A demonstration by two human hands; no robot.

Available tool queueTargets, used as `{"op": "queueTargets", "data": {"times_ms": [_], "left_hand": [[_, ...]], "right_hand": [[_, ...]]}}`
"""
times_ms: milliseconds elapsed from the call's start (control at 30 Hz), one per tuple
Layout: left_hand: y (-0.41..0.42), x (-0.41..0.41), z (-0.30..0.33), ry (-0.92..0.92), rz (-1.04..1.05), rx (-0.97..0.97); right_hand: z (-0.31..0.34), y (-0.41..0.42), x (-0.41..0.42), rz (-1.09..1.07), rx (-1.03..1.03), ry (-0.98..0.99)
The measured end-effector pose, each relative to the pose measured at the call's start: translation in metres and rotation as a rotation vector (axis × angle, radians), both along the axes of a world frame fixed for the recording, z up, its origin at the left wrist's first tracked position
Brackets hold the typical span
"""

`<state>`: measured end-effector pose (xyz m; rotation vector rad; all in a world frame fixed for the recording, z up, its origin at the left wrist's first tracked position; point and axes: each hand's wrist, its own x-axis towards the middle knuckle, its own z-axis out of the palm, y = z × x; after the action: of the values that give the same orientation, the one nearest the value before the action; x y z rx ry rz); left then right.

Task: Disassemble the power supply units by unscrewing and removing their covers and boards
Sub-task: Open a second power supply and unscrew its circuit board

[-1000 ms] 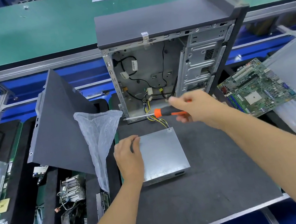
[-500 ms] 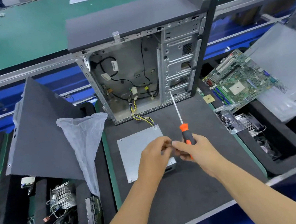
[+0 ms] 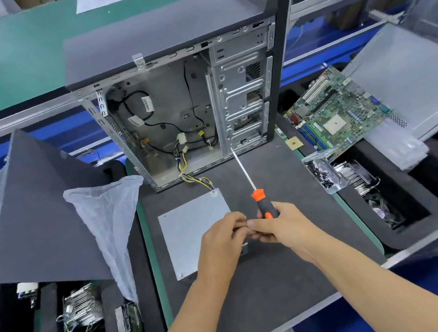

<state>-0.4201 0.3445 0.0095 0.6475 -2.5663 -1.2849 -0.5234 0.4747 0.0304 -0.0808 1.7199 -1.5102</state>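
Metal supply box (image 3: 194, 233) is lying flat on the mat (image 3: 260, 288), near the open case (image 3: 188, 107); it looks rigid, heavy, sharp-edged, best gripped by its sides; right hand (image 3: 282, 227) is gripping a screwdriver (image 3: 265, 207); left hand (image 3: 221, 244) is curling at the box's right edge, its hold unclear.

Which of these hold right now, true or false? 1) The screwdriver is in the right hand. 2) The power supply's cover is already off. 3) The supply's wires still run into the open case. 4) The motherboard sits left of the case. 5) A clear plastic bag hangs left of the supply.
1) True: the right hand grips the screwdriver by its handle, shaft pointing away.
2) False: the power supply is still closed, its flat metal cover in place.
3) True: the wires lead into the case.
4) False: the motherboard lies right of the case.
5) True: the plastic bag.
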Motion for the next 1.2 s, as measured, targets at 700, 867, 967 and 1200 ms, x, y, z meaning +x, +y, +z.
{"op": "queueTargets", "data": {"times_ms": [700, 867, 967, 1200], "left_hand": [[-0.068, 0.011, -0.009, 0.174, 0.328, -0.472], [-0.07, 0.008, -0.018, 0.112, 0.311, -0.432], [-0.071, 0.006, -0.021, 0.106, 0.288, -0.405], [-0.074, 0.002, -0.018, 0.06, 0.27, -0.355]], "right_hand": [[-0.073, 0.053, -0.072, -0.133, 0.668, 0.76], [-0.082, 0.055, -0.066, -0.177, 0.632, 0.729], [-0.086, 0.057, -0.063, -0.196, 0.63, 0.719], [-0.077, 0.064, -0.065, -0.269, 0.535, 0.648]]}}
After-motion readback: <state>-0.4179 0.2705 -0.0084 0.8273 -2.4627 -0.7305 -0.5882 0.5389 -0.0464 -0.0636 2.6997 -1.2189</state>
